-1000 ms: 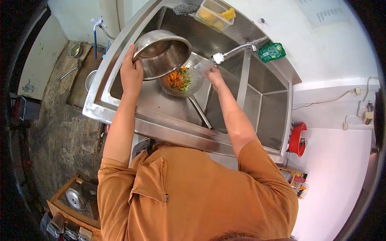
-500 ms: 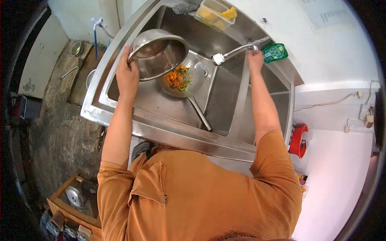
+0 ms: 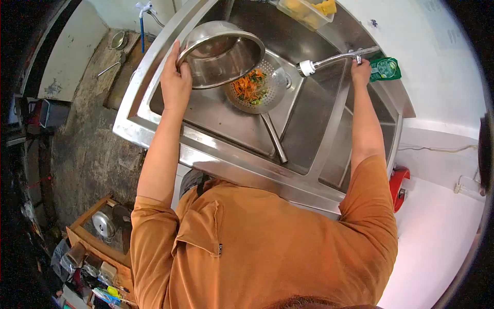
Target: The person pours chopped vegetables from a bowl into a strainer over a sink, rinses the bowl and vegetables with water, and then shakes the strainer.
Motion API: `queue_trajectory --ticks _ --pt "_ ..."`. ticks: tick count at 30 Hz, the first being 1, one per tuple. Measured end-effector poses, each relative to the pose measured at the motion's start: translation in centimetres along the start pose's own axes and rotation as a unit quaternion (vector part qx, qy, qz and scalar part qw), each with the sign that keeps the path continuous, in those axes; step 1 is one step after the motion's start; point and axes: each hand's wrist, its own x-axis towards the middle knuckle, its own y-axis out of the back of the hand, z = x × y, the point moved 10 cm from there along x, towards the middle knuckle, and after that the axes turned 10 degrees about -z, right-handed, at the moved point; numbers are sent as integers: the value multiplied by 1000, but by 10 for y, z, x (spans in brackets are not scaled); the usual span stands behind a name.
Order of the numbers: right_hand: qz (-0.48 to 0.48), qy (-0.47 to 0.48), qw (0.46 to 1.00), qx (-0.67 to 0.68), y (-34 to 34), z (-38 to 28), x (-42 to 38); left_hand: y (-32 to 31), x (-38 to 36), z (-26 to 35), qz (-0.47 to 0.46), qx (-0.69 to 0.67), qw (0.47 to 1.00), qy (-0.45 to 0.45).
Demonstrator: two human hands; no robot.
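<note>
My left hand (image 3: pixel 177 85) grips the rim of a stainless steel bowl (image 3: pixel 218 59), which is tilted on its side above the sink. Partly under the bowl, a perforated metal strainer (image 3: pixel 278 85) rests in the left basin. Shredded carrot and green vegetable pieces (image 3: pixel 249 88) lie in it, and its long handle (image 3: pixel 274 138) points toward me. At the back of the sink, my right hand (image 3: pixel 361 73) is closed on the faucet's small handle (image 3: pixel 358 59). The flexible spout (image 3: pixel 332 61) ends in a white nozzle (image 3: pixel 306 68) right of the strainer.
A green pouch (image 3: pixel 386 69) stands beside my right hand. A clear plastic tub (image 3: pixel 306 13) with yellow items sits on the sink's back ledge. The divider (image 3: pixel 329 129) separates two basins. A red round object (image 3: pixel 399 188) is at the right, and a wooden shelf (image 3: pixel 95 242) at lower left.
The view has shifted, so the sink and its contents appear further right and higher. Both hands keep their places on the bowl and at the faucet.
</note>
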Motion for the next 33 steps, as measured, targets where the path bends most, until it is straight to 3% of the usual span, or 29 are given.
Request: queue_trajectory --ticks 9,11,18,21,23,24,26,28,29,30,32,33 --pt "3 33 996 77 -17 10 12 -1 0 -4 -2 20 1000 -9" --pt "-67 -32 994 80 -32 23 17 -1 0 -4 -4 32 999 -5" --pt "-119 -108 980 114 -49 41 31 -1 -1 -1 -4 27 1000 2" --pt "-176 -140 974 29 -52 41 25 0 -2 -2 1 21 1000 3" --pt "-9 -183 983 -16 17 0 -14 0 -3 -1 1 12 1000 11" --pt "-5 -184 983 -15 18 -7 -29 1 -3 -4 2 2 1000 24" --pt "93 7 989 112 33 -47 -62 4 -5 2 18 5 1000 -2" --pt "-27 -62 952 299 28 -82 -124 6 -6 2 19 -17 1000 6" --pt "-72 -138 926 344 -30 -63 -153 7 -7 2 18 -19 1000 3" --pt "-95 -130 924 347 -31 -93 -190 9 -7 2 27 -14 1000 -7" --pt "-401 -88 882 233 -98 -140 -264 13 -8 7 34 -10 999 -21" --pt "-463 -75 871 144 -78 -172 -298 16 -9 8 40 -27 999 -7"
